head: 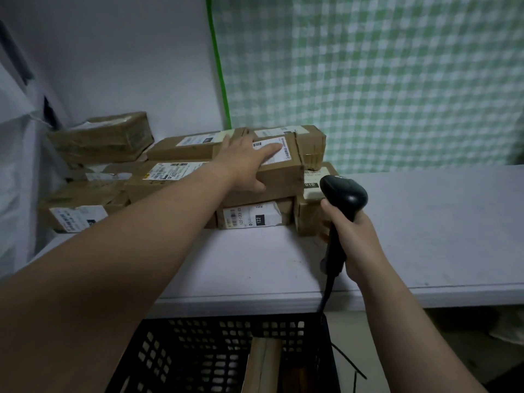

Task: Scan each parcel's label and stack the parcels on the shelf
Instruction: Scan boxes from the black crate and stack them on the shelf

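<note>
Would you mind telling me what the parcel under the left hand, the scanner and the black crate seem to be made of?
The parcel: likely brown cardboard, matte, judging by creased edges and a pasted paper label. The scanner: black moulded plastic, it seems, smooth with a faint sheen. The crate: probably rigid black plastic, its walls a moulded grid of holes.

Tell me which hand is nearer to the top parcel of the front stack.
Left. The left hand rests on that parcel, fingers on its label. The right hand grips the scanner lower right, apart from it.
</note>
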{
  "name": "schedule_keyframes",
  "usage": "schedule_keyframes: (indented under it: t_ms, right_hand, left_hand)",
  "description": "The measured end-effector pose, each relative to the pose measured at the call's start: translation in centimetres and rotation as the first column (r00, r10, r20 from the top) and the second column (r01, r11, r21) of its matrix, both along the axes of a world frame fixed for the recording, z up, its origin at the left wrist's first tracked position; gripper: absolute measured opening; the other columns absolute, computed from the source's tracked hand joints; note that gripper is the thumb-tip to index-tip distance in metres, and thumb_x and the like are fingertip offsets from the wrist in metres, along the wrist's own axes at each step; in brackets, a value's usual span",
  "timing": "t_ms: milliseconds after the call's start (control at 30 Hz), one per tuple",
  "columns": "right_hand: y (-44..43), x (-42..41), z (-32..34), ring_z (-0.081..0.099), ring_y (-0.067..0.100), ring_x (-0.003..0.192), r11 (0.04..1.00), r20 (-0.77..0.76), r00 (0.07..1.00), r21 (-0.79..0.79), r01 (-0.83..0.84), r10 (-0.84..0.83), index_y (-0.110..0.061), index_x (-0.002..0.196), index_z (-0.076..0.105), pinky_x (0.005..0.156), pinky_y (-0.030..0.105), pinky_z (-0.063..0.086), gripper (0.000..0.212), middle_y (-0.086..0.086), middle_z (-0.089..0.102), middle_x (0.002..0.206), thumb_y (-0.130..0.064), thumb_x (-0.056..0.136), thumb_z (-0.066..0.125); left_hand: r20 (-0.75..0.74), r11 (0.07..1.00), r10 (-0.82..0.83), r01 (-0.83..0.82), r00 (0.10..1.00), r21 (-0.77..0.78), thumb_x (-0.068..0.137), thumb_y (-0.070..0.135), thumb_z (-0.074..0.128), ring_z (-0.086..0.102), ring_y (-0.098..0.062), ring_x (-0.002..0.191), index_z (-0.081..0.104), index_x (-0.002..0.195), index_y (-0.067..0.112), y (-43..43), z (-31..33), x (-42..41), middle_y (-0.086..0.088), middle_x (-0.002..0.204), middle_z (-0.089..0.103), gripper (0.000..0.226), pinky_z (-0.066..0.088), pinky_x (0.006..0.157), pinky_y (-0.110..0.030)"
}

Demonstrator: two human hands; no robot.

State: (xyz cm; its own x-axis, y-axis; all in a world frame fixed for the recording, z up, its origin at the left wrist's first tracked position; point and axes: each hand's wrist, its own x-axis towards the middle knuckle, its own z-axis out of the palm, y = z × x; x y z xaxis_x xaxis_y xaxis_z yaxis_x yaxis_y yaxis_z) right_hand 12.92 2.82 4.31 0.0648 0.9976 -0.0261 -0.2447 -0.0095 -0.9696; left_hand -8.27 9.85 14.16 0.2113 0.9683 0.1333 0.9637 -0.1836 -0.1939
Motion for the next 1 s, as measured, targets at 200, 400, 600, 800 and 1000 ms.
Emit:
schedule_keyframes:
  t_ms: [200,400,600,800,1000]
  right_hand:
    - [-0.1,-0.4,-0.8,0.064,0.016,0.104,1.000,0.079,0.997,-0.017,0.014,-0.012,-0.018,0.131,0.057,0.073,0.023,0.053,0.048,0.003,0.067,0.116,-0.029,0.086,0.071]
    - [-0.2,-0.7,-0.8,0.065,0.022,0.104,1.000,0.129,0.992,-0.012,-0.011,0.012,-0.019,0.123,0.063,0.079,0.031,0.055,0.043,0.004,0.070,0.112,-0.030,0.083,0.074]
    - [-2.8,-1.3,0.6,0.063,0.018,0.064,0.989,0.310,0.941,0.023,-0.149,0.135,-0.012,0.097,0.071,0.064,0.032,0.054,0.018,0.010,0.074,0.085,-0.024,0.084,0.073]
    - [-8.4,-1.5,-1.7,0.061,0.016,0.055,0.932,0.531,0.775,-0.089,-0.351,0.343,-0.007,0.087,0.071,0.053,0.025,0.051,0.012,0.009,0.073,0.077,-0.018,0.085,0.071]
    - [-13.2,-1.1,-7.5,0.054,0.021,0.052,0.786,0.542,0.572,-0.375,-0.492,0.616,-0.009,0.079,0.068,0.047,0.024,0.046,0.008,0.017,0.067,0.072,-0.010,0.087,0.068]
  left_hand:
    - [0.001,0.997,0.044,-0.044,0.999,0.070,0.089,0.028,0.060,0.045,-0.036,0.121,0.017,0.149,0.035,-0.3,-1.6,-0.8,-0.016,0.137,0.041,0.074,0.039,0.096,-0.045]
    - [-0.060,0.974,0.125,-0.111,0.990,0.199,0.093,0.015,0.051,0.041,-0.038,0.125,0.015,0.150,0.030,-1.1,-3.4,-0.1,-0.018,0.138,0.041,0.069,0.037,0.098,-0.046]
    - [0.108,0.961,0.010,-0.039,0.994,0.272,0.094,0.040,0.053,0.015,-0.034,0.144,0.014,0.153,0.022,-5.6,-4.8,0.7,-0.017,0.156,0.017,0.072,0.014,0.117,-0.045]
    - [0.378,0.918,-0.231,0.073,0.896,0.389,0.088,0.033,0.053,0.046,-0.034,0.124,0.056,0.128,0.010,-16.4,-12.6,-0.8,-0.015,0.133,0.053,0.047,0.040,0.100,-0.045]
    - [0.507,0.992,-0.097,0.040,0.857,0.123,0.084,0.033,0.050,0.060,-0.028,0.095,0.065,0.111,0.007,-24.6,-25.4,-2.6,-0.009,0.106,0.063,0.040,0.053,0.081,-0.039]
